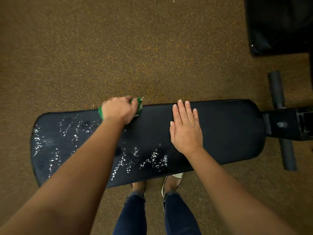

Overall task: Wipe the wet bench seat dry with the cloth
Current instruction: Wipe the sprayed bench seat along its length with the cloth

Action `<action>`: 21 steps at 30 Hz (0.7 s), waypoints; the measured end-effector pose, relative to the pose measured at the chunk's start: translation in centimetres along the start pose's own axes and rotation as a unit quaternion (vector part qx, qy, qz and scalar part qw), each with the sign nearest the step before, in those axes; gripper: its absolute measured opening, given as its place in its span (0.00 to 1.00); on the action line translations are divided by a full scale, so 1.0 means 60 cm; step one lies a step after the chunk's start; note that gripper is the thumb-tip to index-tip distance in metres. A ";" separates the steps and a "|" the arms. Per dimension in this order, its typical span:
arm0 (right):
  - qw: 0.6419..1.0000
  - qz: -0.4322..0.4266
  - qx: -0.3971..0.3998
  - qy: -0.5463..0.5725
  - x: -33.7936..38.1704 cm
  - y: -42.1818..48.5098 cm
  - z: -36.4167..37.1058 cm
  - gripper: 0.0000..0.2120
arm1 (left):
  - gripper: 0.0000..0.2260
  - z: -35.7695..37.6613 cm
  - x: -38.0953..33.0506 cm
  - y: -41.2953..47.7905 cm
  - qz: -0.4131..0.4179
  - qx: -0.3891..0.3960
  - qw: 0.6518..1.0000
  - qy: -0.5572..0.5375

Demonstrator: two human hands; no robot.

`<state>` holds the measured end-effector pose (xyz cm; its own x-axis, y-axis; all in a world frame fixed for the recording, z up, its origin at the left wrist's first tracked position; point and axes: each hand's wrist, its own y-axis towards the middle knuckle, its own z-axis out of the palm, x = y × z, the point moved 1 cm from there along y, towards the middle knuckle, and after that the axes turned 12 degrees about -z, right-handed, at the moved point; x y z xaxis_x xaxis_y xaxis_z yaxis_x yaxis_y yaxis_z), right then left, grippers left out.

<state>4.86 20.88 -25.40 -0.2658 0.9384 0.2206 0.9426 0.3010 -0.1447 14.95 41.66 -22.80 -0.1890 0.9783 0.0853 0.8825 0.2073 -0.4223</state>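
The bench seat [220, 133] lies across the middle of the frame: a long padded pad covered in black, faintly grained vinyl, with rounded ends and a stitched edge along its far side. White droplets and foamy flecks [149, 160] are scattered over the left end and along the near edge at centre; the right half of the pad looks matt and free of droplets.

The left hand [119, 109] is at the far edge of the pad, left of centre, its grip closed around a green cloth [138, 104]. The cloth is bunched under the palm, with a fold showing beyond the fingers and a strip showing at the wrist side. Paler markings show on the fabric; no writing can be read. The cloth touches the pad at its far edge.

The right hand [185, 128] lies flat on the dry part of the pad, just right of centre, palm down with fingers extended and slightly spread; its grip is open and holds nothing.

At the right of the frame a black metal frame bracket [284, 124] joins the pad, crossed by a cylindrical dark foam roller bar [279, 106]. A black padded object [279, 26] occupies the upper right corner. The floor [101, 48] is brown speckled rubber matting with yellow flecks. At the lower centre the person's dark jeans [179, 216] and light flat shoes [176, 177] are visible beside the near edge of the pad. No brand or label is legible anywhere.
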 end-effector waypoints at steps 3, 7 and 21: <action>1.000 0.000 -0.003 0.000 0.000 -0.001 -0.001 0.27 | 0.19 0.015 -0.083 -0.032 0.105 -0.038 0.994 -0.013; 1.000 -0.001 -0.006 0.004 0.000 -0.001 -0.001 0.27 | 0.20 0.017 -0.058 -0.049 0.169 -0.044 0.984 -0.037; 1.000 -0.006 -0.007 0.000 -0.001 0.000 -0.001 0.27 | 0.21 0.063 -0.006 -0.074 0.185 -0.121 0.972 -0.076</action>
<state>4.88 20.82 -25.33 -0.2768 0.9350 0.2219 0.9424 0.3092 -0.1277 9.49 40.34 -24.40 0.1162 0.9780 -0.1735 0.9740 -0.1464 -0.1728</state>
